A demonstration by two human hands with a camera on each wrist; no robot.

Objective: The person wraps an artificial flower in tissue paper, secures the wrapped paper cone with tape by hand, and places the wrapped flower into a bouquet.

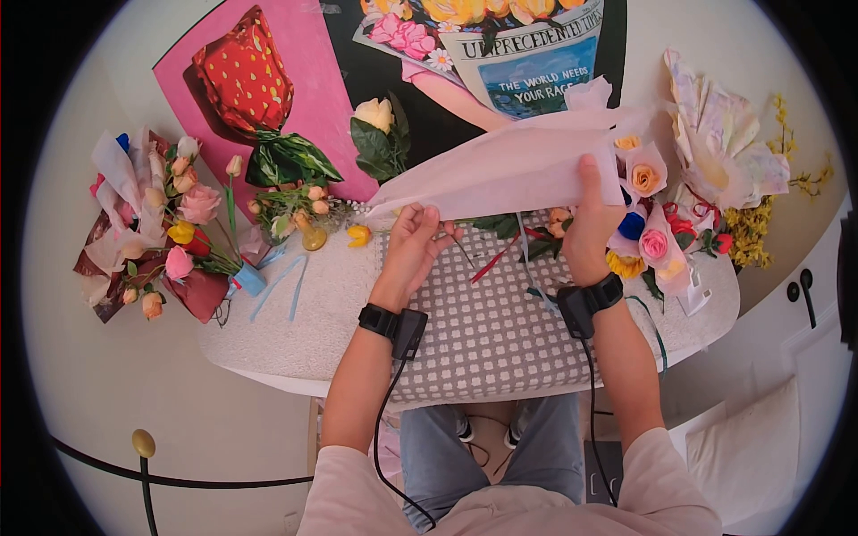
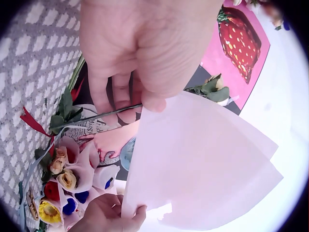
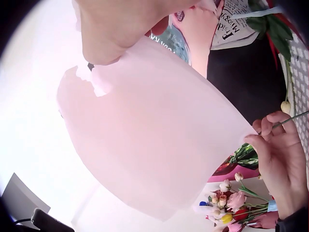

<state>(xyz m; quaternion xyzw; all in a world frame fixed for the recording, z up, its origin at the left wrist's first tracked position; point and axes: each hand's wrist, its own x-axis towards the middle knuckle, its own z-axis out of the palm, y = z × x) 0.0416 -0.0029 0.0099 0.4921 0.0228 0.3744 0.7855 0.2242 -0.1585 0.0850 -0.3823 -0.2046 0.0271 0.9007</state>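
A sheet of pale pink wrapping paper (image 1: 509,170) is stretched between both hands above the table. At its left end, my left hand (image 1: 413,246) pinches the narrow corner between thumb and fingers. A thin green stem (image 2: 104,115) also passes through those fingers. Beyond the paper's left part stands a cream rose (image 1: 374,114) with dark green leaves; its lower end is hidden. My right hand (image 1: 590,228) grips the wide right end of the sheet, thumb on the near face and fingers behind. A torn notch (image 3: 99,87) shows in the paper near the right hand.
Wrapped flowers (image 1: 648,179) crowd the right side, with a yellow flower bunch (image 1: 751,232) behind them. A mixed bouquet (image 1: 192,214) lies on the left. Red ribbon (image 1: 492,259) and pale blue ribbon (image 1: 281,286) lie on the table, partly over a grey checked cloth (image 1: 483,330).
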